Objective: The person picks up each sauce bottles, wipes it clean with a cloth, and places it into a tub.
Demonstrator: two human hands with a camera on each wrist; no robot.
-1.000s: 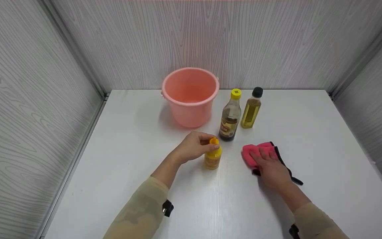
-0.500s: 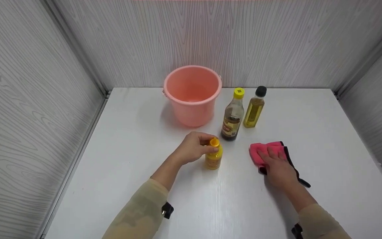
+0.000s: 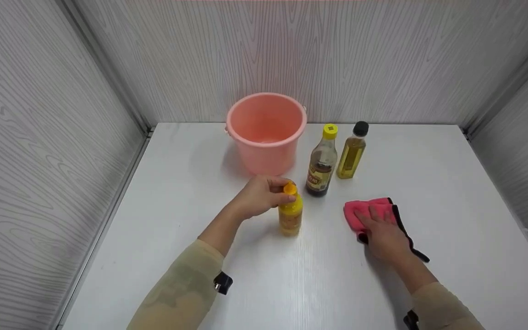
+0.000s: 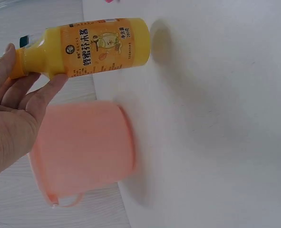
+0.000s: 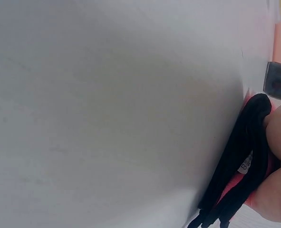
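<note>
Two hands are busy. My left hand [image 3: 259,197] pinches the orange cap of the yellow bottle [image 3: 290,215], which is now lifted off the white table [image 3: 163,220]; a moment ago it stood there. My right hand [image 3: 383,231] stays flat, fingers straight, on the pink cloth [image 3: 368,210].

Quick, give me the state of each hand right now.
Left hand: fingers curled round the neck of the yellow bottle, gripping it.
Right hand: open, fingers flat, pressing on the pink cloth.
</note>
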